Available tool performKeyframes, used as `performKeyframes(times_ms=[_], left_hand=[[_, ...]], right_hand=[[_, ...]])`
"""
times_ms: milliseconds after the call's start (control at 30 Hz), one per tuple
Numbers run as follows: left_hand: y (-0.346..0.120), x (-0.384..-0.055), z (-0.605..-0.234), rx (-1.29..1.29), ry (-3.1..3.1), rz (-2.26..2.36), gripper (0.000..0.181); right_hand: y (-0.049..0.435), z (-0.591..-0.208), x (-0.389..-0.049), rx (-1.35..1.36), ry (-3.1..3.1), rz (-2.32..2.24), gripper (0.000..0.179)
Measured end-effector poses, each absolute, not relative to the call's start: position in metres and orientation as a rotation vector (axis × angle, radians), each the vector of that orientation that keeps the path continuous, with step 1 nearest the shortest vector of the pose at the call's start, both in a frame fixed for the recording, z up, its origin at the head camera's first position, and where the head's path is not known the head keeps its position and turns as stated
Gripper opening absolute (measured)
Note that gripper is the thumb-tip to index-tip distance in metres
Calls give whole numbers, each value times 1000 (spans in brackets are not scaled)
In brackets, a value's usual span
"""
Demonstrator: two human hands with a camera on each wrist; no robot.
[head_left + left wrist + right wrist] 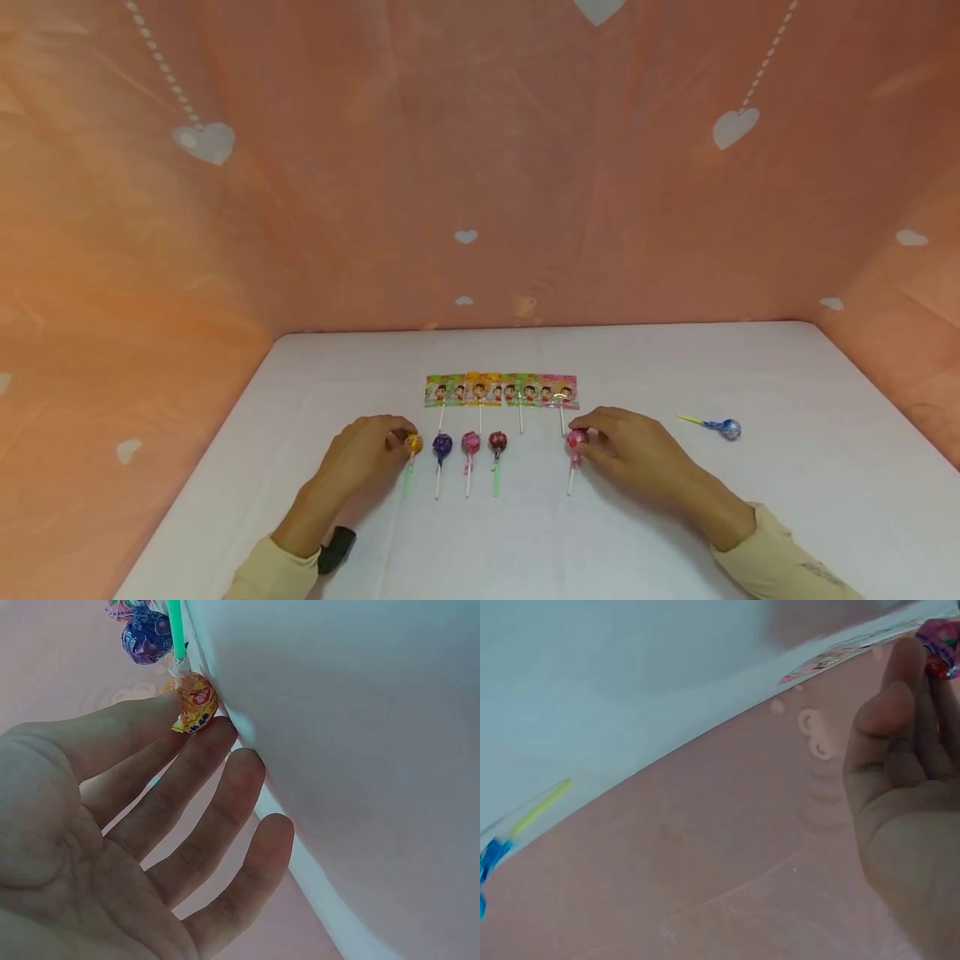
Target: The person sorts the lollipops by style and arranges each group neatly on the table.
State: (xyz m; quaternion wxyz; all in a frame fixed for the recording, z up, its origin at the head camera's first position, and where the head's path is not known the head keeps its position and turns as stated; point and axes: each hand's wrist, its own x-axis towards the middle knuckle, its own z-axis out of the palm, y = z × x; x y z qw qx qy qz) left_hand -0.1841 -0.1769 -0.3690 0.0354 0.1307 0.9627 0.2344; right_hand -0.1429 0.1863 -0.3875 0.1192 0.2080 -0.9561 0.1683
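Observation:
My left hand point(367, 450) pinches the round head of a yellow-wrapped lollipop point(413, 443) with a green stick; the left wrist view shows thumb and fingertips at its wrapper point(199, 701). My right hand point(637, 450) holds a pink-wrapped lollipop point(576, 440) by its head, its white stick pointing toward me. In the right wrist view this pink lollipop point(939, 649) is partly cut off at the edge. Between the hands lie a purple lollipop point(442, 446), a pink one point(470, 443) and a dark red one point(497, 443), side by side with sticks toward me.
Behind them, several flat-packed lollipops point(480, 389) in green, orange and pink wrappers form a row. A blue lollipop point(729, 429) with a yellow stick lies apart at the right. The white table point(525, 550) meets an orange cloth backdrop point(480, 167) with hearts.

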Motion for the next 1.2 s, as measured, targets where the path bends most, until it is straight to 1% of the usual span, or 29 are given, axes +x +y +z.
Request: performKeyframes(times_ms=[367,500,633,800,1200], left_hand=[[-175,-185,-367,430,2979,650,19],[-175,-185,-367,401,2972,650,22],[-176,-185,-368,371,2954,664,19],[-176,-185,-368,371,2964,657,19],[-177,-186,-371,369,2955,669,19]], right_hand=[[163,-386,-152,598,-2834,556,24],[154,-385,-155,572,-2854,604,26],[147,-383,-159,554,-2886,639,26],[141,-384,-162,577,-2891,661,21],[131,-386,-167,681,-2924,636,25]])
